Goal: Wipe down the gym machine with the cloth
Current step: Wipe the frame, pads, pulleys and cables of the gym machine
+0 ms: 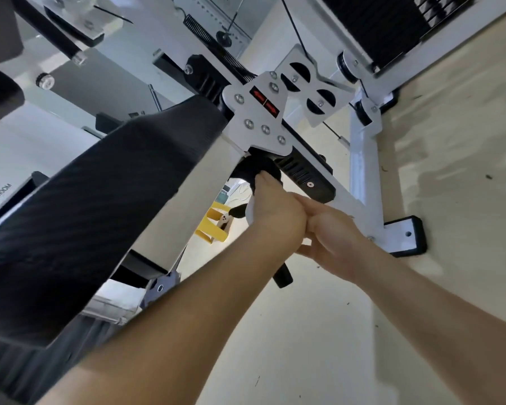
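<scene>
The left hand (pixel 275 220) grips a dark cloth (pixel 254 172), bunched against the gym machine (pixel 362 206) just under its bolted plate (pixel 257 121). The frame beam's long axis runs diagonally away to the lower right, so I judge the wipe follows it. The right hand (pixel 333 238) touches the left; whether it clasps the black handle (pixel 282 276) I cannot tell.

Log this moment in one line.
step: wipe | left hand: grips cloth against machine | right hand: beside left, grip unclear
</scene>
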`<state>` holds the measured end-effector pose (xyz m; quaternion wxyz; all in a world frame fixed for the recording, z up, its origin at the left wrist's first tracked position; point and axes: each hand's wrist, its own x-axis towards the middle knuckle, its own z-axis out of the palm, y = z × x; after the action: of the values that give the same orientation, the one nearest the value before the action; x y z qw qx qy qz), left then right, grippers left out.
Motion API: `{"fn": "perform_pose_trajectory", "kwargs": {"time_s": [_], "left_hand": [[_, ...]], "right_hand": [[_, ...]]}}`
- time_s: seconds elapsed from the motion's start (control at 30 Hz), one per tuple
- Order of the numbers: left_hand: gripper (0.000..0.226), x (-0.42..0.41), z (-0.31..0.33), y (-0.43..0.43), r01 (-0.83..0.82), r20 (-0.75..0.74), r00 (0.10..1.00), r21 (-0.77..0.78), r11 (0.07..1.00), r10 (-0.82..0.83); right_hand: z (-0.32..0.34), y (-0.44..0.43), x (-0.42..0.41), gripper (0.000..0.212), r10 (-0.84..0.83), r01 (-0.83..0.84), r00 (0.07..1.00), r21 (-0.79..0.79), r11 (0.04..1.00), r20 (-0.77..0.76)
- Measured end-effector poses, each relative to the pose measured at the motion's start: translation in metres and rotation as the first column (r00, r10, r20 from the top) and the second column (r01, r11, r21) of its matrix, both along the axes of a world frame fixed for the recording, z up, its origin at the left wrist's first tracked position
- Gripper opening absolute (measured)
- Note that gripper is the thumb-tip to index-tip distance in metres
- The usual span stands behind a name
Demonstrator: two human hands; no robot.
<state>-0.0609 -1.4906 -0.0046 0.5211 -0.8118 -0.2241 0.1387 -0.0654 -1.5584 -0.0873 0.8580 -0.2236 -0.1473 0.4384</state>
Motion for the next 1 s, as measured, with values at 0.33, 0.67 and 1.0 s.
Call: {"fn": "perform_pose_trajectory", "kwargs": {"time_s": [0.33, 0.67, 1.0], "left_hand": [[0.033, -0.147, -0.002, -0.055, 0.743, 0.732, 0.605, -0.375, 0.555, -0.314], [0.035, -0.132, -0.014, -0.036, 0.811, 0.320, 0.369, -0.569, -0.134, 0.873], [0.081, -0.121, -0.104, -0.008, 0.795, -0.228, 0.270, -0.496, -0.350, 0.935]], "right_hand": [[0.051, 0.009, 0.001, 0.020, -0.075, 0.077, 0.993, -0.019, 0.997, 0.087], [0.049, -0.017, -0.046, 0.043, -0.249, 0.814, 0.068, 0.090, 0.574, 0.966], [-0.054, -0.033, -0.003, 0.038, -0.229, 0.336, 0.886, -0.218, 0.916, 0.403]]}}
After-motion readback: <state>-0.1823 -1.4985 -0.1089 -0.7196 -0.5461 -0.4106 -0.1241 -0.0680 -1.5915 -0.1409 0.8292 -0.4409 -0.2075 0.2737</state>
